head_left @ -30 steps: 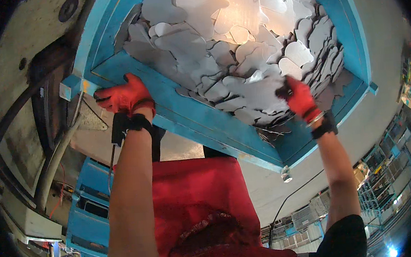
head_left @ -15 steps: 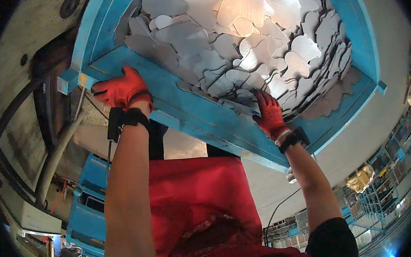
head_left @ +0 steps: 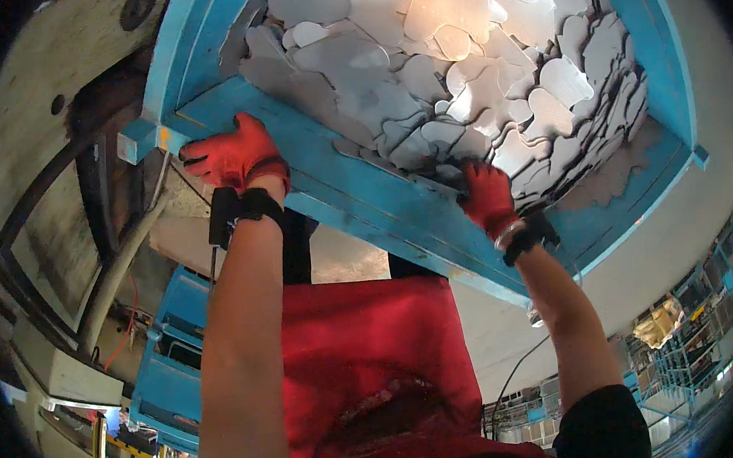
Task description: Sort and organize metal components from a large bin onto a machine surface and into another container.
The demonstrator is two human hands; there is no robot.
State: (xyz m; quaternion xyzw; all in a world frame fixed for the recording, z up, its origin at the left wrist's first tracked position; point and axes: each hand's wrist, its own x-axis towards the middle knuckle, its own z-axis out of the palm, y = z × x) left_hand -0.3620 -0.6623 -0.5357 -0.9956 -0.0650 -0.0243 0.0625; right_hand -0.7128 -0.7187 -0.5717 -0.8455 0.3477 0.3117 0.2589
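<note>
My left hand (head_left: 240, 157), in a red glove, is closed over the near rim of a blue metal bin (head_left: 365, 207), close to its left corner. Its thumb points up along the inner side and its fingers lie toward the corner. Flat grey metal pieces (head_left: 353, 53) with rounded, wavy outlines fill the bin, stacked and overlapping. At the near edge of this pile is my right hand (head_left: 488, 198), also red-gloved, with its fingers curled in. The fingertips are hidden among the pieces, so what they grip cannot be made out.
Left of the bin stand a machine frame with a pale curved pipe (head_left: 123, 257) and blue drawers (head_left: 167, 374). A red apron (head_left: 375, 340) covers my front. Blue racks (head_left: 679, 376) and a yellowish bundle (head_left: 658, 323) are far off at the right.
The fingers of my right hand, stretched over the pieces before, are now curled at the pile's edge. My left hand keeps its place on the rim. The whole view has shifted slightly.
</note>
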